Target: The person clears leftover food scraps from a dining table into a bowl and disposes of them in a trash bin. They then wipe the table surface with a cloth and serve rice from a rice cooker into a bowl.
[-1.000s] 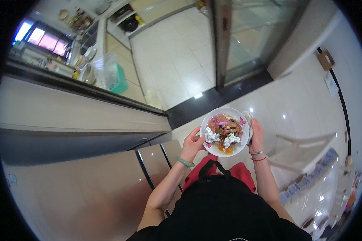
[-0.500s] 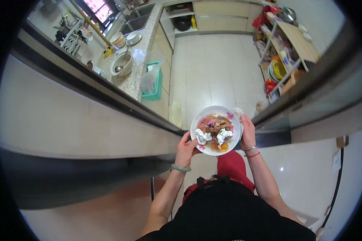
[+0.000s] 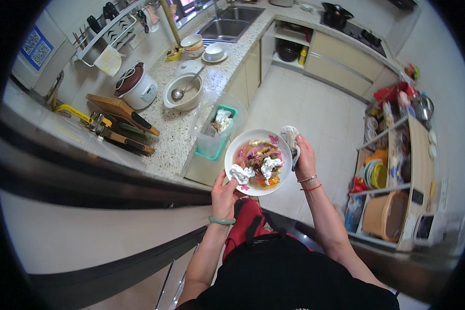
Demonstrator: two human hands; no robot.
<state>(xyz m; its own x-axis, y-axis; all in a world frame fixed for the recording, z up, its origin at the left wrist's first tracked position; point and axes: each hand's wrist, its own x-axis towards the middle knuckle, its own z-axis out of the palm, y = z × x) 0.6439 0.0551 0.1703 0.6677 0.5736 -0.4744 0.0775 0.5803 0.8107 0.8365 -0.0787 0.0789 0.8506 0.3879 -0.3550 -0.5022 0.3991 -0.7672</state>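
Note:
A white plate (image 3: 236, 150) carries food scraps and two crumpled white tissues. My left hand (image 3: 225, 196) grips its near rim from below, with a green bangle on that wrist. My right hand (image 3: 305, 157) holds the plate's right rim together with a small grey-white bowl or cloth-like thing (image 3: 289, 137) pressed against the edge. The plate hovers just right of the speckled stone counter (image 3: 178, 137), beside a clear container with a green rim (image 3: 214, 132).
On the counter stand a white pot with a ladle (image 3: 182, 92), a rice cooker (image 3: 137, 87), a cutting board with knives (image 3: 120, 111), and bowls near the sink (image 3: 225, 27). A crowded shelf rack (image 3: 398, 170) stands at right. Tiled floor (image 3: 315, 108) lies ahead.
I have moved through the doorway into the kitchen. The counter and sink have come closer and the plate, still in both hands, now hangs beside the counter edge.

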